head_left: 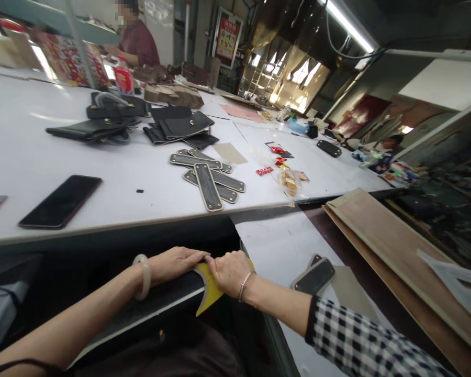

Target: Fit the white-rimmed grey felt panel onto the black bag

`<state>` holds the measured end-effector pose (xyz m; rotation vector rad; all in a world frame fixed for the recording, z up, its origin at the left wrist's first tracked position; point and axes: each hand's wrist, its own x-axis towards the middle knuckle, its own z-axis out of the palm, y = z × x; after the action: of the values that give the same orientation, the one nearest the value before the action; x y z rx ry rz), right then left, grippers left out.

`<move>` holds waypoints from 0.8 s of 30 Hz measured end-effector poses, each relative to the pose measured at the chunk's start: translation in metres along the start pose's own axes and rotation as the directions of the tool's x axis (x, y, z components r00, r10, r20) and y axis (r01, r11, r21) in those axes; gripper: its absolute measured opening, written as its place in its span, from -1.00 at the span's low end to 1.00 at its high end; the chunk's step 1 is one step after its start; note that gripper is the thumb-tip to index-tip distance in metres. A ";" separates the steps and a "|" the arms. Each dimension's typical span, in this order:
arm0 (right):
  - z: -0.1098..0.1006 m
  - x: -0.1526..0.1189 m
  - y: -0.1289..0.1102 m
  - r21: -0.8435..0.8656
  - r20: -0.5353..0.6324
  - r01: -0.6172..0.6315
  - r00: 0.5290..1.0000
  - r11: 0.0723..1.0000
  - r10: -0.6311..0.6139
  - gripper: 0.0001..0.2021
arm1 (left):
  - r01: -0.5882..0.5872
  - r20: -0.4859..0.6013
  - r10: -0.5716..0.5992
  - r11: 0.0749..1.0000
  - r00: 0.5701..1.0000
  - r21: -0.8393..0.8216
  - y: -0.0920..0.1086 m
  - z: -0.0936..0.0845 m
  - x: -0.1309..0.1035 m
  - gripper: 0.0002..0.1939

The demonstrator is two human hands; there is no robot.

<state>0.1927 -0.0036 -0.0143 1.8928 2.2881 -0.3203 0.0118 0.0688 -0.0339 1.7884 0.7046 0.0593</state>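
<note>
My right hand (pixel 231 272) is closed around a yellow piece with a curved, pale edge (pixel 211 298), whose lower corner points down. My left hand (pixel 175 264) meets it from the left, fingers pressed together and tips touching the right thumb. A small dark bit shows at the meeting fingertips, too hidden to name. Under my left hand and forearm lies a long dark panel (pixel 153 301) with a pale front edge. Straight ahead on the white table (pixel 113 204), several black strips with pale edges and metal eyelets (pixel 208 187) lie in a loose pile.
A phone (pixel 60 201) lies at the table's left. Black leather pieces (pixel 184 125) and a red bottle (pixel 123 76) are farther back. Two black pieces (pixel 314 275) lie on the lower right surface, beside brown boards (pixel 400 262). A person (pixel 145 42) sits across the table.
</note>
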 end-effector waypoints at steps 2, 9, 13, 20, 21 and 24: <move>0.005 -0.007 0.000 0.076 -0.025 -0.006 1.000 0.997 0.008 -0.34 | 0.009 0.015 -0.008 0.998 1.000 -0.059 -0.002 -0.003 0.004 -0.47; 0.033 -0.031 0.022 0.595 0.009 -0.135 0.987 0.793 0.161 -0.35 | 0.067 -0.029 -0.073 0.986 0.997 -0.154 -0.002 -0.004 0.011 -0.58; 0.037 -0.028 0.036 0.838 0.185 -0.274 0.956 0.472 0.227 -0.30 | 0.103 -0.053 -0.116 0.975 0.992 -0.198 0.001 -0.003 0.013 -0.61; 0.035 -0.008 0.022 0.923 0.342 -0.334 0.940 -0.191 0.011 -0.33 | 0.156 -0.044 -0.172 0.954 0.984 -0.255 0.007 -0.006 0.012 -0.64; 0.036 -0.003 0.019 0.925 0.340 -0.329 0.940 -0.189 0.025 -0.38 | 0.159 -0.041 -0.175 0.952 0.984 -0.262 0.007 -0.006 0.011 -0.64; 0.042 0.010 0.012 0.945 0.308 -0.297 0.949 -0.138 0.071 -0.54 | 0.169 -0.041 -0.187 0.946 0.981 -0.275 0.006 -0.005 0.012 -0.66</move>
<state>0.2016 -0.0034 -0.0577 2.3307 1.3260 -2.7564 0.0221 0.0779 -0.0303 1.4607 0.8615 0.0895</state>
